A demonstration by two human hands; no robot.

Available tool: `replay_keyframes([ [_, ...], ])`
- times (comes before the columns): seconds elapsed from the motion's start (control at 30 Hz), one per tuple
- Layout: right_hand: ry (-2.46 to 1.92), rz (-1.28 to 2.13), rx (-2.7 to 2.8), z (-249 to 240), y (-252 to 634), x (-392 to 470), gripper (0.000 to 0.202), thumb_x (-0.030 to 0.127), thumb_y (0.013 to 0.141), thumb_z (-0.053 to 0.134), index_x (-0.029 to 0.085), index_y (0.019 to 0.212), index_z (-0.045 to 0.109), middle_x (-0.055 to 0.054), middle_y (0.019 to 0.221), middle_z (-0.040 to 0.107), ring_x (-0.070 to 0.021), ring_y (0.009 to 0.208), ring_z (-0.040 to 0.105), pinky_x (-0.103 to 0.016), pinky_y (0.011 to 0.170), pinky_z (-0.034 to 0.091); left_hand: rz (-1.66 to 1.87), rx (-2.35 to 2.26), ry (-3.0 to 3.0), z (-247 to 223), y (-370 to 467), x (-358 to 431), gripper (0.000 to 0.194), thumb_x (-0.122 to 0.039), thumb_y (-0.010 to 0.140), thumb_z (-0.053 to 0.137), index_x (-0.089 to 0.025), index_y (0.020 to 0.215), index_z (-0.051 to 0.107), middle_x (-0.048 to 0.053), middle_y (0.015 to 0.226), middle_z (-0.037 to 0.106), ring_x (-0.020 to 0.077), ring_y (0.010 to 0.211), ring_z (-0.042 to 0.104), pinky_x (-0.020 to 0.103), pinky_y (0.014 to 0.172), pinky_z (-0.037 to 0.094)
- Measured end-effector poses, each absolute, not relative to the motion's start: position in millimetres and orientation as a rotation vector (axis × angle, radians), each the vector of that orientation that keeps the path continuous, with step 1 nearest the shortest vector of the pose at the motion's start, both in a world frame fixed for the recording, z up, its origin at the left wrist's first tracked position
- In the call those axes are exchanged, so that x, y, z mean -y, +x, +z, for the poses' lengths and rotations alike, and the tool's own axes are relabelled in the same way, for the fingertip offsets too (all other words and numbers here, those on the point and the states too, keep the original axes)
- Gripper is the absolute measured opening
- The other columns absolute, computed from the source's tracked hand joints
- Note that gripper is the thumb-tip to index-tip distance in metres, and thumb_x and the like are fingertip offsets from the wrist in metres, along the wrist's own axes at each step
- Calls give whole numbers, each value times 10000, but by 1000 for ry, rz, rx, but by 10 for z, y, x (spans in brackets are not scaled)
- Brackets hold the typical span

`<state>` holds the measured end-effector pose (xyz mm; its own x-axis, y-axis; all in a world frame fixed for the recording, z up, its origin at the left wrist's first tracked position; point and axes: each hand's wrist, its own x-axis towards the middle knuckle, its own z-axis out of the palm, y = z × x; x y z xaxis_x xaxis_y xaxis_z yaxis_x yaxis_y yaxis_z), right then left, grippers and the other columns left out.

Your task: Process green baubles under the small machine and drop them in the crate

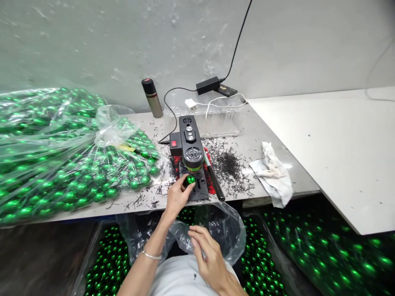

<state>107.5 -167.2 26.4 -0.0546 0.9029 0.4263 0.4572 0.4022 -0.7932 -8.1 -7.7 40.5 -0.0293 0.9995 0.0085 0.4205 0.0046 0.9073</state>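
Note:
At the small black bench machine (190,142), my left hand (178,195) pinches a shiny green ball (191,179) between thumb and fingers. The ball sits just below the machine's head, over its dark base plate (202,190). A lever with a black grip (217,187) slants down on the machine's right side, and neither hand touches it. Lower down, my right hand (207,255) hovers over my lap with its fingers stretched out and nothing visible in them. Beside its fingertips is an open clear plastic bag (234,234) hanging at the table's front edge.
Black shreds (230,162) litter the tabletop around the machine. A tied clear bag of green balls (77,176) fills the left side. Behind stand a flask (152,98), a power adapter (208,85) and a white plug (190,103). A crumpled cloth (273,174) overhangs the edge.

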Motion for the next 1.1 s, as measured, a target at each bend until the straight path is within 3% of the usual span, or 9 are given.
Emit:
replay_keyframes([
  [0.17,-1208,458,1689,321,1207,1640,310,67,914,494,182,1153,654,-107,1080,735,-184,1010,740,-278,855,649,1126,-1506,1618,450,-40,93,324,-319,762,762,-245,1078,773,15,822,726,122,535,482,254,642,420],
  [0.27,-1184,324,1659,481,1403,1494,352,29,898,501,182,1176,652,-109,1084,731,-184,1017,734,-278,834,655,1189,-1460,1549,432,-14,82,318,-323,713,821,-267,1025,791,48,1036,765,132,556,507,261,676,453],
  [0.37,-1186,137,1567,739,1626,1227,435,12,884,531,192,1270,617,-117,1113,708,-190,1032,717,-288,804,660,1223,-1432,1520,373,-11,62,318,-345,699,844,-275,1006,798,59,1066,773,183,653,581,297,765,487],
  [0.47,-1087,-4,1543,1019,1762,906,561,50,901,552,226,1429,484,-150,1258,629,-155,920,707,-294,722,664,1269,-1412,1587,303,-30,45,299,-353,710,848,-284,998,801,76,1052,780,258,857,650,374,920,476],
  [0.57,-925,-162,1708,1253,1772,633,631,142,876,655,217,1463,437,-155,1265,630,-212,1071,686,-331,738,671,1260,-1405,1678,267,-48,40,298,-338,736,837,-284,1026,796,89,1065,777,294,961,666,429,981,446],
  [0.67,-824,-156,1838,1405,1703,476,471,187,896,638,188,1353,523,-129,1142,697,-214,1049,700,-322,715,655,1212,-1401,1739,277,-52,48,300,-324,769,809,-277,1065,785,97,1078,774,303,983,674,446,983,437],
  [0.8,-829,-45,1791,1378,1568,411,84,158,930,530,192,930,606,-60,837,690,-166,790,683,-297,636,578,1219,-1377,1662,294,-47,57,290,-344,765,808,-285,1048,784,88,1088,778,310,1008,666,452,1011,415],
  [0.93,-859,-90,1705,1039,1467,370,224,140,947,416,213,761,517,-21,709,576,-133,630,544,-288,587,481,1196,-1372,1650,274,-42,57,310,-378,770,801,-284,1065,780,90,1115,776,314,1001,650,444,997,409],
  [1.1,-837,-169,1667,627,1460,323,250,184,965,377,235,741,476,-8,702,557,-141,629,527,-354,730,509,1222,-1355,1616,237,-38,59,322,-406,772,802,-286,1071,782,93,1101,778,302,949,641,427,964,413],
])
